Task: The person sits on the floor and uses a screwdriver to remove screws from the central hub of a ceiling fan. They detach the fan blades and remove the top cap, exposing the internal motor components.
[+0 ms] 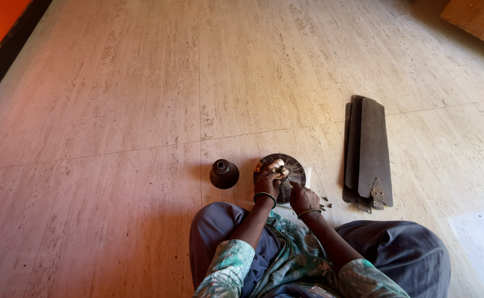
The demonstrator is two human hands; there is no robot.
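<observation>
Hands met over the round motor housing on the floor: left hand gripped its pale centre part, right hand closed beside it, holding unclear.

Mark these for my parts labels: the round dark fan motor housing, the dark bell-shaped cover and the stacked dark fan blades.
Round dark fan motor housing [296, 165]: head view, upper right rim.
Dark bell-shaped cover [224, 174]: head view, its flared body.
Stacked dark fan blades [372, 146]: head view, middle of top blade.
</observation>
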